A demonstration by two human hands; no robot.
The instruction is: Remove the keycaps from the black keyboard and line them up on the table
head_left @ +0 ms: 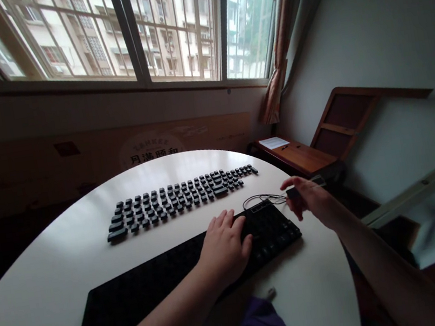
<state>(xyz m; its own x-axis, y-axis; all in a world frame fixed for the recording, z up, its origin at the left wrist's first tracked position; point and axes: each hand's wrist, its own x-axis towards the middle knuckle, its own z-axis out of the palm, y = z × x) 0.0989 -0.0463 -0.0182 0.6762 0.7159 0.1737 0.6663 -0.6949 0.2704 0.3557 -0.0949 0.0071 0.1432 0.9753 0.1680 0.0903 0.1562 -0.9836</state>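
A black keyboard base [138, 292] lies along the near part of a round white table [37, 299]; most of its keys are off, and a few remain at its right end [276, 230]. My left hand [225, 243] rests flat on the base with fingers spread. Just past the base's right end, my right hand [308, 198] pinches a small dark keycap between thumb and fingers. Several loose black keycaps [177, 196] are laid out in rows on the table beyond the base. A thin black cable [261, 198] loops from the base's far right corner.
A purple cloth [258, 323] lies at the table's near edge. Right of the table stands a low wooden stand [302, 156] with a sheet of paper [274, 142] on it. A wooden frame [350, 118] leans on the wall. Barred windows [165, 29] fill the back.
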